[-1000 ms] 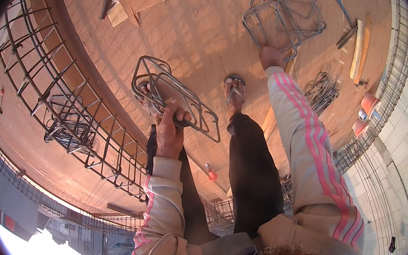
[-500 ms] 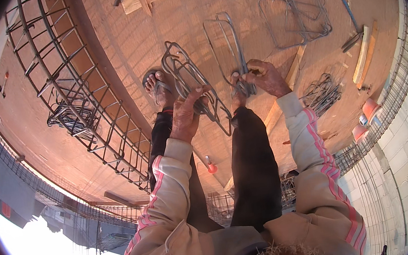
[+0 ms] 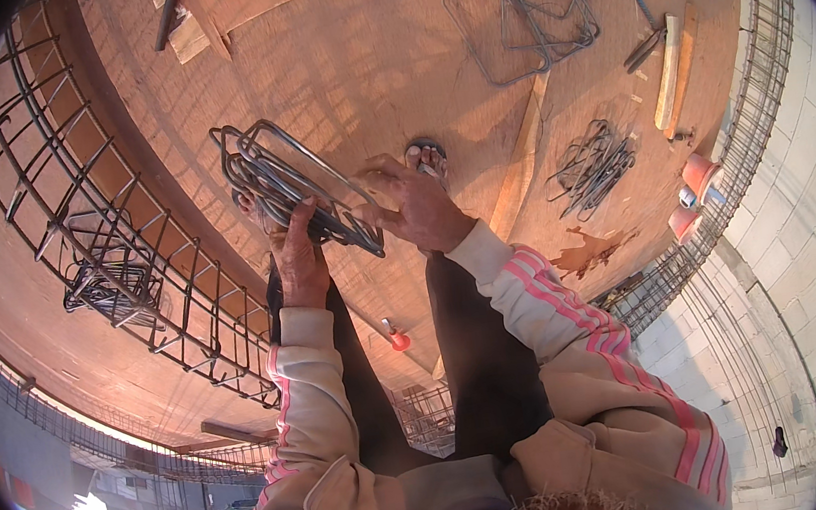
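Note:
My left hand [image 3: 302,262] is closed around a bundle of bent steel stirrups [image 3: 284,178], its thumb lying over the rods. The stirrups are long, narrow rectangular loops of grey bar, held tilted above my feet. My right hand [image 3: 415,206] reaches in from the right, thumb and fingers around the outer rod of the same bundle. Its exact fingertip contact is slightly blurred. My left foot is mostly hidden behind the bundle; my right foot [image 3: 429,160] stands just beyond my right hand.
A long rebar cage [image 3: 107,178] runs along the left, with a stirrup pile [image 3: 114,283] beside it. Larger square stirrups [image 3: 523,25] lie at the far right, another pile [image 3: 594,168] nearer. Wood strips [image 3: 674,73], orange cups [image 3: 698,171] and a block wall [image 3: 799,241] are on the right.
The stirrups my right hand held apart have come over to the left hand's bundle. Both hands have shifted left, the right one most. My view and feet have moved too.

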`<state>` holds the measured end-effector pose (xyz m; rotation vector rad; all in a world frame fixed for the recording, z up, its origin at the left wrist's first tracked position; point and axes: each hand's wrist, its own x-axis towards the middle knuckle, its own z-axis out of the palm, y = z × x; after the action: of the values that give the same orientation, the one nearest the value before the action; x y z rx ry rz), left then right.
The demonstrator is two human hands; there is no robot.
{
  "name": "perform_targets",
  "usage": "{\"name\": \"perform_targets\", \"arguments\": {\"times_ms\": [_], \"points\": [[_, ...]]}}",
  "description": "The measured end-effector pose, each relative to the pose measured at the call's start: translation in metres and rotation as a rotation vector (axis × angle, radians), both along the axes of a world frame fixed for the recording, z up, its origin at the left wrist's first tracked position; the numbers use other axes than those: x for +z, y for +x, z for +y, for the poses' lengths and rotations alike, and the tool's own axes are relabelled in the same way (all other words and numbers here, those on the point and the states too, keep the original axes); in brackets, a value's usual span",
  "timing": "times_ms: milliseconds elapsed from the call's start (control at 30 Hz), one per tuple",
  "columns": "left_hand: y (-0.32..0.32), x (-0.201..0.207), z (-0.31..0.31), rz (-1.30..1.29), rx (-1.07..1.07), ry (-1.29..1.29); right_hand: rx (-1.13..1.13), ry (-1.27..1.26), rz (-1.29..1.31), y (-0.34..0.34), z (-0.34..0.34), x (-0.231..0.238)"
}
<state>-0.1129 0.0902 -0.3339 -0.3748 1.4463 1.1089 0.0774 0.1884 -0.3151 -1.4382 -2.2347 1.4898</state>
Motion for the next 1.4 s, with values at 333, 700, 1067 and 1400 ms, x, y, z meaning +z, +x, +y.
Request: {"name": "perform_targets", "arguments": {"times_ms": [333, 700, 1067, 1400], "points": [[0.006, 0.004, 0.004, -0.011, -0.072, -0.098, -0.412, 0.463, -0.919, 0.190, 0.163, -0.153], [0.010, -0.001, 0.002, 0.085, -0.172, -0.042, -0.345, -0.241, -0.486, 0.220, 0.178, -0.174], [0.009, -0.010, 0.004, 0.038, -0.070, -0.153, -1.263, -0.524, 0.244, 0.194, 0.090, 0.035], [0.010, -0.003, 0.010, 0.031, -0.123, -0.152, -0.803, 0.095, -0.575, 0.301, 0.236, -0.063]]}}
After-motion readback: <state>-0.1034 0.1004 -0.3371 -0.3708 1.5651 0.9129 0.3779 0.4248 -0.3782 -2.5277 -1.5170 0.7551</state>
